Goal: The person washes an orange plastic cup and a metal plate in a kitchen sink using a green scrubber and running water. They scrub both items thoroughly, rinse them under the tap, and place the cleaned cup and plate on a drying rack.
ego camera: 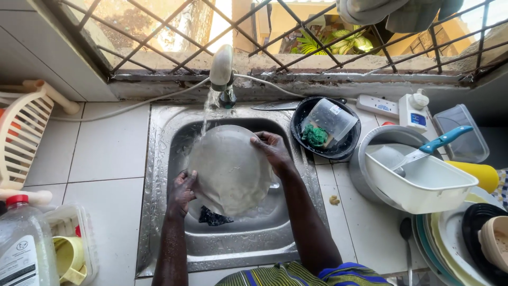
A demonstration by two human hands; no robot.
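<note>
I hold a large round clear plate (230,169) tilted over the steel sink (159,175), under water running from the tap (221,69). My left hand (181,193) grips the plate's lower left rim. My right hand (272,151) grips its upper right rim. A dark cloth (213,217) lies in the basin below the plate.
A black bowl (346,151) with a green scourer (315,135) and clear container sits right of the sink. Further right stand a white tub (423,190) holding a teal-handled knife (436,144), a metal pot and stacked plates (450,238). A drying rack (21,132) and plastic bottle (24,243) are on the left.
</note>
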